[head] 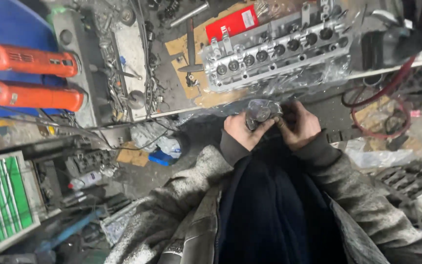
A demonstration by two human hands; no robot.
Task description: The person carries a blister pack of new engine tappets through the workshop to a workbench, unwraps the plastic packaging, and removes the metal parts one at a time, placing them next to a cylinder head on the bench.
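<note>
A small round metal part (260, 111), wrapped in clear plastic, sits between both hands, close to the person's chest. The left hand (240, 129) curls around its left side, thumb up against it. The right hand (299, 124) closes on its right side, fingers bent in. Both hands grip it tight and touch each other near the part. Both wrists come out of grey sleeves (206, 161) and bend up. Just beyond the hands, a long metal engine head (274, 51) lies on the bench (172, 93). Far left, two orange tools (30, 61) lie side by side.
</note>
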